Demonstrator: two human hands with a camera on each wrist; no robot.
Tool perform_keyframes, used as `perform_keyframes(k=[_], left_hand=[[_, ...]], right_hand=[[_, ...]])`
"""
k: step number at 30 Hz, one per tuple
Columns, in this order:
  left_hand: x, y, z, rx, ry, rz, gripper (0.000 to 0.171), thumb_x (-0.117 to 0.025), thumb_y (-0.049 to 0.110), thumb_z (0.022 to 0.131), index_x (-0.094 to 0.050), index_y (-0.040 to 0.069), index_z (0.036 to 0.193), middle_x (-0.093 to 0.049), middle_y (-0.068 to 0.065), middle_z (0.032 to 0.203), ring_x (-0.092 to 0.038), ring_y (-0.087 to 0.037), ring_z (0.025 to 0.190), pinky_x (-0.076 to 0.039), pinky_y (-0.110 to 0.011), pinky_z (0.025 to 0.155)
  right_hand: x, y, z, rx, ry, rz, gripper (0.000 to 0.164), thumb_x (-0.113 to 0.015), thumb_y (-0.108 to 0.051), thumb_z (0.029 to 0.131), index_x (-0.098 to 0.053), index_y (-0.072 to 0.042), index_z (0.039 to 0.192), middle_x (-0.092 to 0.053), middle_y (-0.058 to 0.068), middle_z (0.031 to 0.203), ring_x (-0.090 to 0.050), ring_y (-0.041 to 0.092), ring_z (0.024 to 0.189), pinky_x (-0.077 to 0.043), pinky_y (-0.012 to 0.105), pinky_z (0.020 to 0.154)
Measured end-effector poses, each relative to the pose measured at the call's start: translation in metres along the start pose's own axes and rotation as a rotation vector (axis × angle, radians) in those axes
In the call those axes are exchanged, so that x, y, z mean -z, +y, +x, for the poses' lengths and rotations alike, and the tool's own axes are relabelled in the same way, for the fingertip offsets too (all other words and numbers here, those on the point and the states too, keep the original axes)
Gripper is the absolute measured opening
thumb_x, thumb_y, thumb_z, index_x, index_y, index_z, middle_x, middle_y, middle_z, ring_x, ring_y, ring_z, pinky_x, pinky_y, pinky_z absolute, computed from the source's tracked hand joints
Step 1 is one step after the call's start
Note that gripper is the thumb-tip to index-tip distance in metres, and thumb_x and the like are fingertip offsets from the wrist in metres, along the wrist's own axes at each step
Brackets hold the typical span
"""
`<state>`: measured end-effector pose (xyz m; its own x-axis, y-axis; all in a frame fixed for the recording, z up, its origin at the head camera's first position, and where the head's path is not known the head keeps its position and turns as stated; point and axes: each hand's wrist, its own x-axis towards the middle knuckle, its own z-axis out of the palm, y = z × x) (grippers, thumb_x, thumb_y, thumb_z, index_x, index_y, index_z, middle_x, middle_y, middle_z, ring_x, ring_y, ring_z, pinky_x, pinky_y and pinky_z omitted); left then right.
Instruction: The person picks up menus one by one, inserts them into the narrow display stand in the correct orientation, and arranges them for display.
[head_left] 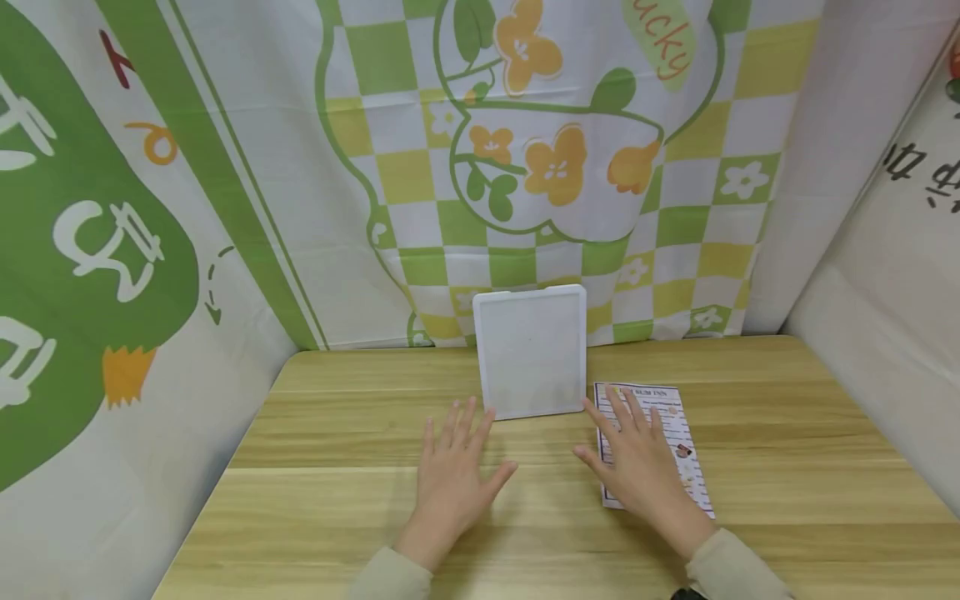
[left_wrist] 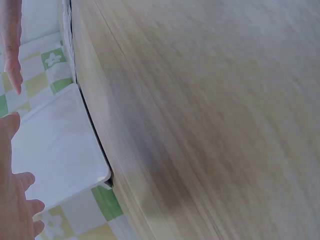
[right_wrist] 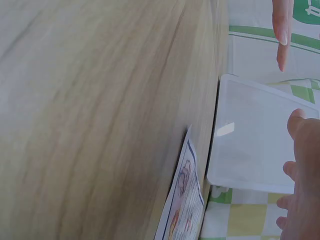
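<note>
A white rectangular frame with a pale, blank panel stands upright at the back of the table, leaning toward the curtain. In front of its lower left corner my left hand hovers with fingers spread, holding nothing. My right hand, also spread and holding nothing, is over a printed menu sheet lying to the right of the panel, hiding part of its text. Both wrist views show the thumbs and fingertips apart from the white panel; the sheet appears low in the right wrist view, its edge slightly lifted.
The wood-grain table runs back to a green-and-yellow checked curtain printed with flowers. Cloth walls close in both sides, the left one bearing a large green patch. Beige sleeves cover the forearms.
</note>
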<state>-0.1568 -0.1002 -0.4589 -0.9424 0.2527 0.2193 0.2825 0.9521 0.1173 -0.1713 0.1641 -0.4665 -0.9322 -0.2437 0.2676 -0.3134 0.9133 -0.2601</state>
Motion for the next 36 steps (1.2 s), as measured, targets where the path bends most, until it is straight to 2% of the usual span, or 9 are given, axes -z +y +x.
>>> perform_keyframes(k=[6,13,17,21,24,27,32,36], left_hand=[[-0.003,0.007,0.0,-0.026,0.006,-0.012,0.076,-0.047,0.066,0.094,-0.036,0.022,0.154,-0.023,-0.007,0.162,-0.016,-0.03,0.149,-0.01,-0.058,0.118],[-0.008,0.018,0.001,-0.06,-0.016,-0.028,0.075,-0.047,0.066,0.094,-0.033,0.024,0.155,-0.025,-0.007,0.162,-0.014,-0.028,0.15,-0.008,-0.058,0.117],[-0.009,0.027,0.005,-0.076,-0.028,-0.056,0.076,-0.049,0.065,0.094,-0.032,0.025,0.156,-0.024,-0.006,0.162,-0.015,-0.028,0.15,-0.006,-0.057,0.118],[-0.013,0.038,0.008,-0.106,-0.015,-0.046,0.076,-0.05,0.066,0.093,-0.032,0.027,0.156,-0.027,-0.005,0.161,-0.019,-0.028,0.149,-0.01,-0.057,0.118],[-0.018,0.043,0.01,-0.13,-0.003,-0.035,0.076,-0.05,0.067,0.092,-0.033,0.027,0.155,-0.03,-0.004,0.16,-0.021,-0.027,0.148,-0.013,-0.057,0.117],[-0.022,0.048,0.012,-0.151,-0.001,-0.028,0.075,-0.049,0.067,0.093,-0.035,0.026,0.154,-0.029,-0.004,0.161,-0.022,-0.026,0.148,-0.015,-0.056,0.117],[-0.025,0.053,0.016,-0.186,-0.018,-0.024,0.074,-0.048,0.066,0.093,-0.037,0.025,0.154,-0.027,-0.003,0.162,-0.021,-0.026,0.149,-0.017,-0.055,0.117],[-0.026,0.057,0.018,-0.211,-0.037,-0.026,0.074,-0.049,0.065,0.094,-0.036,0.024,0.154,-0.026,-0.003,0.162,-0.019,-0.026,0.149,-0.017,-0.055,0.117]], right_hand=[[0.003,0.008,-0.007,-0.008,0.007,0.003,0.067,-0.059,-0.05,0.096,-0.037,-0.024,0.154,-0.017,0.013,0.163,-0.01,0.04,0.149,-0.009,0.069,0.112],[0.007,0.02,-0.017,-0.014,0.025,0.021,0.069,-0.056,-0.053,0.096,-0.035,-0.023,0.155,-0.018,0.015,0.163,-0.012,0.042,0.147,-0.003,0.064,0.115],[0.01,0.029,-0.021,-0.01,0.045,0.018,0.069,-0.059,-0.05,0.096,-0.035,-0.022,0.154,-0.02,0.018,0.161,-0.014,0.044,0.146,-0.005,0.066,0.114],[0.014,0.037,-0.028,0.004,0.064,0.017,0.067,-0.061,-0.046,0.096,-0.038,-0.02,0.153,-0.022,0.021,0.16,-0.017,0.046,0.144,-0.011,0.068,0.112],[0.018,0.042,-0.034,0.011,0.069,0.025,0.065,-0.061,-0.044,0.097,-0.037,-0.021,0.153,-0.022,0.021,0.16,-0.018,0.047,0.144,-0.01,0.067,0.113],[0.02,0.046,-0.039,0.014,0.071,0.03,0.066,-0.061,-0.043,0.097,-0.035,-0.022,0.154,-0.021,0.02,0.16,-0.017,0.046,0.144,-0.009,0.065,0.114],[0.022,0.055,-0.045,0.024,0.076,0.001,0.066,-0.06,-0.045,0.097,-0.039,-0.016,0.152,-0.02,0.019,0.161,-0.017,0.044,0.145,-0.016,0.067,0.112],[0.023,0.063,-0.051,0.031,0.073,-0.004,0.066,-0.061,-0.044,0.097,-0.039,-0.015,0.152,-0.021,0.019,0.161,-0.02,0.045,0.144,-0.016,0.066,0.112]])
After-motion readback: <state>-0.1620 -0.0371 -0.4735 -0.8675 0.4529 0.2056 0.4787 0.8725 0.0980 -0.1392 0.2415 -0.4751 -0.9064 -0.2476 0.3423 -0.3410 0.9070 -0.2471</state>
